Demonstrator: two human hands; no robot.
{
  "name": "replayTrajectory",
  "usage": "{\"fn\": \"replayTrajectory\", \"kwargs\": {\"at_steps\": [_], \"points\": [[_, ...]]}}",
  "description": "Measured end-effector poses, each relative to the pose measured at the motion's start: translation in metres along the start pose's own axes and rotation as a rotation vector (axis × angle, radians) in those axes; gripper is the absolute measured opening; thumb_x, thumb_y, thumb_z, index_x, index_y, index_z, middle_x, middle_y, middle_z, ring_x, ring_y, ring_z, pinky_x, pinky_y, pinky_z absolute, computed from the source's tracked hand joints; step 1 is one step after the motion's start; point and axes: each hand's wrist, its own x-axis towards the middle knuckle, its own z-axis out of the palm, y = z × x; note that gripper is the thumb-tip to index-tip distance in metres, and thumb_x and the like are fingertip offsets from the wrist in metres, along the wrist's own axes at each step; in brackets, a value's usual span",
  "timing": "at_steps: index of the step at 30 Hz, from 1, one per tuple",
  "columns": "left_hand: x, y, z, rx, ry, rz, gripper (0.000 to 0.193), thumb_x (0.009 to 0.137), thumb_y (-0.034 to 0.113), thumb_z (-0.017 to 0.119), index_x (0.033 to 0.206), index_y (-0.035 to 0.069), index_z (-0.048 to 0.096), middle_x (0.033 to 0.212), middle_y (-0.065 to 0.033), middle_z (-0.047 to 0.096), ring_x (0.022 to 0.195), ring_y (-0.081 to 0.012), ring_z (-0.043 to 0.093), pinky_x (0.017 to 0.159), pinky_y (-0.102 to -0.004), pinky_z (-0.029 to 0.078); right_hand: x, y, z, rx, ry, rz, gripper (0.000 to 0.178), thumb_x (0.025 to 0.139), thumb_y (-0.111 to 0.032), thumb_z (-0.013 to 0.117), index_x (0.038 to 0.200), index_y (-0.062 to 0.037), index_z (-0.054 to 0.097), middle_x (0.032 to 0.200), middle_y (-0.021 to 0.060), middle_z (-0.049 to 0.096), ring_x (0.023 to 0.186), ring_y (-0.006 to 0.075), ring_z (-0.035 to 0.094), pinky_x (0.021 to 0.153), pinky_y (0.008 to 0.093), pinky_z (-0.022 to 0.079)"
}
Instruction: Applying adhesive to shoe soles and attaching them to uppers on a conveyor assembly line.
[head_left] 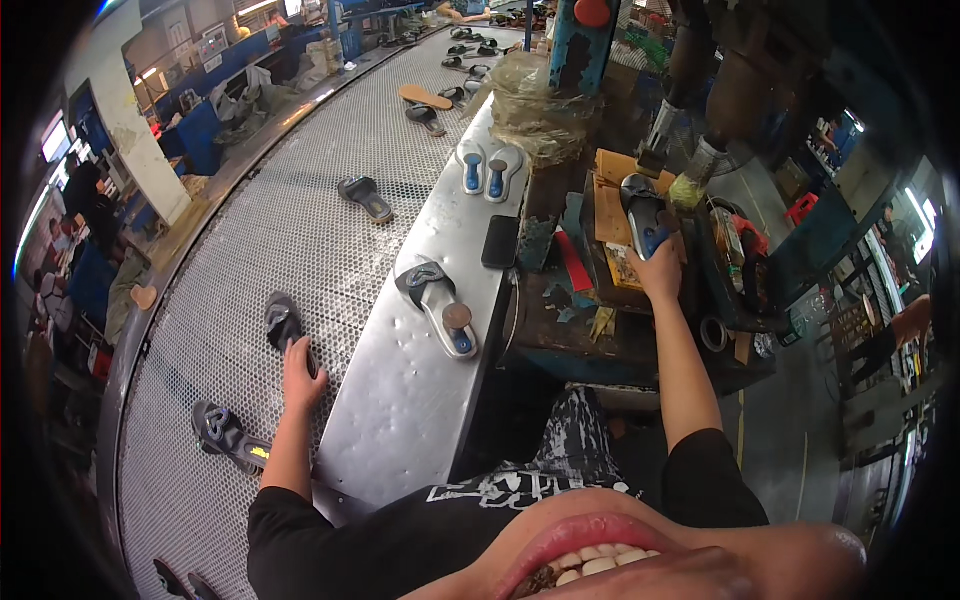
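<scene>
On the mesh conveyor at the left, my left hand has its fingers closed round the heel end of a dark slide sandal. My right hand grips the heel end of another slide sandal, black with a blue patch, under the press heads. That sandal lies on a brown block on the machine's bed. Between my hands, a sandal with a pale rim rests on the metal shelf, a round brown piece on its heel. Nearer me on the mesh lies a dark sandal with a yellow mark.
The metal shelf runs between conveyor and machine. On it are a black phone and a pale pair of soles with blue patches. More sandals lie farther along the mesh. A tape roll sits by the machine's edge.
</scene>
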Motion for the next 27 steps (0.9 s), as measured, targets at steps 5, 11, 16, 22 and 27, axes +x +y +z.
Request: {"fn": "replayTrajectory", "kwargs": {"at_steps": [5, 11, 16, 22, 27], "points": [[-0.015, 0.016, -0.019, 0.071, 0.262, -0.17, 0.071, 0.074, 0.02, 0.073, 0.136, 0.001, 0.043, 0.134, -0.0244, 0.049, 0.128, -0.0414, 0.042, 0.108, -0.0466, 0.034, 0.003, 0.007, 0.002, 0.046, 0.008, -0.052, 0.092, 0.073, -0.048, 0.076, 0.135, 0.0087, 0.038, 0.12, 0.0299, 0.058, 0.111, 0.0431, 0.058, 0.093, 0.0483, 0.046], [-0.018, -0.025, -0.015, 0.143, 0.098, -0.323, 0.069, 0.086, 0.025, 0.067, 0.143, -0.001, 0.037, 0.128, -0.0261, 0.054, 0.121, -0.0403, 0.051, 0.1, -0.047, 0.04, 0.0, 0.02, 0.014, 0.092, -0.013, -0.157, 0.1, 0.072, -0.052, 0.074, 0.142, 0.0057, 0.031, 0.128, 0.0285, 0.054, 0.116, 0.0425, 0.055, 0.096, 0.0473, 0.044], [0.008, -0.008, -0.048, -0.692, 0.3, -0.329, 0.056, 0.092, 0.014, 0.06, 0.143, 0.004, 0.041, 0.111, -0.0195, 0.06, 0.091, -0.0312, 0.062, 0.085, -0.0361, 0.048, 0.003, 0.028, 0.02, 0.059, 0.035, -0.153, 0.099, 0.074, -0.051, 0.074, 0.143, 0.0046, 0.03, 0.131, 0.0273, 0.053, 0.118, 0.0412, 0.054, 0.098, 0.0473, 0.043], [0.003, -0.015, 0.002, 0.224, -0.007, -0.244, 0.056, 0.082, 0.015, 0.067, 0.136, 0.005, 0.052, 0.137, -0.0233, 0.047, 0.119, -0.0419, 0.047, 0.102, -0.0477, 0.04, 0.004, 0.03, 0.023, 0.082, 0.009, -0.182, 0.095, 0.076, -0.049, 0.074, 0.143, 0.0041, 0.031, 0.131, 0.0271, 0.053, 0.118, 0.0416, 0.054, 0.098, 0.0478, 0.042], [0.024, -0.02, 0.007, -0.494, -0.002, -0.44, 0.059, 0.08, 0.007, 0.065, 0.137, 0.0, 0.049, 0.112, -0.0221, 0.066, 0.105, -0.0322, 0.064, 0.096, -0.0383, 0.046, -0.001, 0.016, 0.012, 0.032, -0.029, -0.097, 0.093, 0.079, -0.045, 0.074, 0.143, 0.0047, 0.029, 0.134, 0.0266, 0.05, 0.121, 0.0384, 0.052, 0.098, 0.0444, 0.043]]}}
